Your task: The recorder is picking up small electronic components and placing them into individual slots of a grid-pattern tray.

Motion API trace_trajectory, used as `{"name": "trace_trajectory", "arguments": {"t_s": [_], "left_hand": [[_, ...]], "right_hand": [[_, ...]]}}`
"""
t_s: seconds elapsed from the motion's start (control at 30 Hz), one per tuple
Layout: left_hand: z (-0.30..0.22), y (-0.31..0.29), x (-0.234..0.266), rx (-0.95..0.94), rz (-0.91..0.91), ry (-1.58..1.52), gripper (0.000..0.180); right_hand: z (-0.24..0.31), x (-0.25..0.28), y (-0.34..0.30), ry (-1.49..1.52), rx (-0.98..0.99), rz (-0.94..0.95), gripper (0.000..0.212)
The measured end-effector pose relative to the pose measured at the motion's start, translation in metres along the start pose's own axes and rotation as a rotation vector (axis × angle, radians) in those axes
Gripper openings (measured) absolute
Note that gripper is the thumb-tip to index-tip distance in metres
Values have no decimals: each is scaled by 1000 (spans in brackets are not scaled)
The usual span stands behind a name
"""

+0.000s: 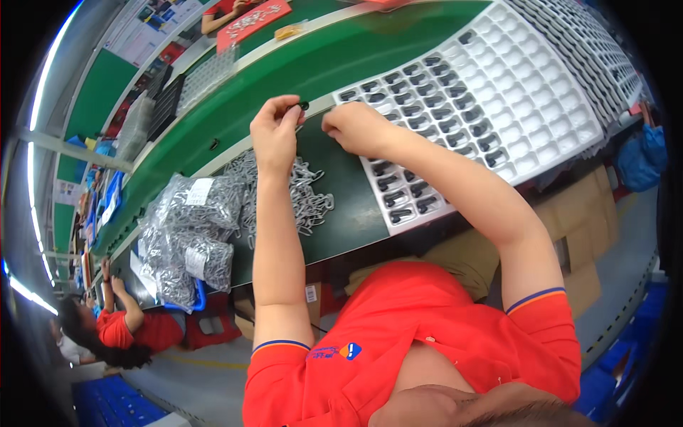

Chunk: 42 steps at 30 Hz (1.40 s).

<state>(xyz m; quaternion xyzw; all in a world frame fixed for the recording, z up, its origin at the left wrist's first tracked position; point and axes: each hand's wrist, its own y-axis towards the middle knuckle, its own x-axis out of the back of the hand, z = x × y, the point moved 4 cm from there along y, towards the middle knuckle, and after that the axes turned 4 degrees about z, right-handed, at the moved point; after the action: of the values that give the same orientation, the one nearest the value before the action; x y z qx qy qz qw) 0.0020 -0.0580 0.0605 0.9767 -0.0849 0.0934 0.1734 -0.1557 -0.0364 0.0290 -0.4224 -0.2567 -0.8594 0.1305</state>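
Note:
My left hand [274,135] is raised over the far side of the dark green table [341,206], thumb and fingers pinched on a small black part [304,105]. Just right of it, my right hand [359,128] is closed beside the left edge of a white moulded tray [530,92]. Its fingertips point down and left, and what they hold, if anything, is hidden. Rows of black parts [448,124] fill the left pockets of the tray. Below my left hand lies a loose pile of silver metal clips [306,199], partly covered by my forearm.
Clear plastic bags of silver clips [188,228] are heaped left of the pile. A green conveyor belt [327,64] runs beyond the table, with a small black piece [214,144] on it. Stacked trays [597,43] stand far right. Co-workers [142,324] sit left and across the belt.

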Motion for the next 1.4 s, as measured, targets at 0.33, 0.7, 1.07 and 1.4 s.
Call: {"name": "trace_trajectory", "arguments": {"t_s": [0.33, 0.7, 1.07, 1.4], "left_hand": [[26, -25, 39, -110, -285, -161, 14], [24, -25, 31, -21, -253, -279, 16], [35, -27, 26, -22, -262, -144, 21], [39, -26, 25, 18, -267, -190, 10]], "right_hand": [[12, -65, 80, -125, 140, 252, 29], [18, -51, 53, -99, 56, 294, 25], [23, -32, 23, 160, 153, 166, 23], [23, -36, 22, 474, -133, 180, 12]]}}
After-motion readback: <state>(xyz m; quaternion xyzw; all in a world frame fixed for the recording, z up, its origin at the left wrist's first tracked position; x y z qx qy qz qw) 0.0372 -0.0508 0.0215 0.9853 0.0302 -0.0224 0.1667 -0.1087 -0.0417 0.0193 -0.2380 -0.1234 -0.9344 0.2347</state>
